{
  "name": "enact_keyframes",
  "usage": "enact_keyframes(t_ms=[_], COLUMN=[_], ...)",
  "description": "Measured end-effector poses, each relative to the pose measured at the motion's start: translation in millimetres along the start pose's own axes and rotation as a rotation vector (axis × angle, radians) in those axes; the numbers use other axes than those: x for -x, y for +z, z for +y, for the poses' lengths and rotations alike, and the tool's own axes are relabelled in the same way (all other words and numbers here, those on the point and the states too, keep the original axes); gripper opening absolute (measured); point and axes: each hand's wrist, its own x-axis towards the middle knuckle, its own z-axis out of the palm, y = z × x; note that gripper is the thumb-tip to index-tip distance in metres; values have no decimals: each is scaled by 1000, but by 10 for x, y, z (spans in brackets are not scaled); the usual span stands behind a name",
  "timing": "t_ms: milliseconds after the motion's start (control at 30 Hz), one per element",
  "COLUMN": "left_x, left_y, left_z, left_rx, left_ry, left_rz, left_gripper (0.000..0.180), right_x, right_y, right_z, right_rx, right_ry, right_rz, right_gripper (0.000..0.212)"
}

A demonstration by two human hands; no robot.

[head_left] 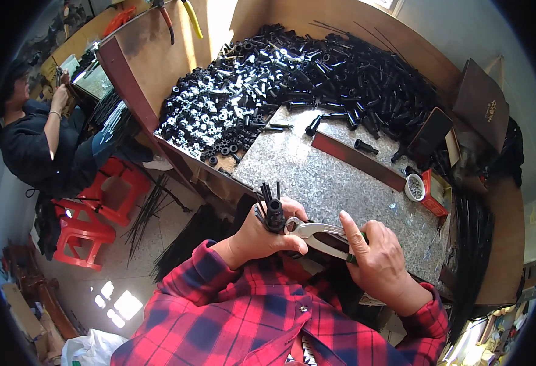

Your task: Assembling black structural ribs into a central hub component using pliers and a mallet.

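My left hand (252, 236) is closed around a black tubular part (274, 216) with a round open end. Several thin black rods (266, 192) stick up from the same grip. In my right hand (382, 259) are silver pliers (319, 230) with a dark green handle; its index finger lies stretched along them while the other fingers wrap the grip. The pliers' jaws reach my left thumb and forefinger, right beside the black part. Whether the jaws grip anything is too small to tell.
Black tubular parts (347, 67) are heaped behind the grey speckled tabletop (341, 177). A flat metal bar (358, 161), a phone (431, 131), a white cup (414, 187) and a red box (436, 194) lie on it. Left are red stools (82, 235) and a seated person (36, 140).
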Motion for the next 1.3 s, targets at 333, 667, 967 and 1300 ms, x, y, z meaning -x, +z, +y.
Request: enact_keyframes(t_ms=[333,667,967,1300], left_x=[-28,-66,-37,0], left_y=[25,-10,-10,29], left_z=[-5,-25,-3,-18], left_rx=[-58,-112,218,216], left_ry=[89,59,-125,-89], left_rz=[23,-7,13,-79], left_gripper=[45,53,87,75], right_x=[-14,-21,-22,129], right_y=[-51,-51,-73,-298], right_z=[19,30,7,-42], right_rx=[183,226,-51,98], right_ry=[-47,-55,25,-58], right_rz=[40,14,58,-21], right_gripper=[76,71,71,59])
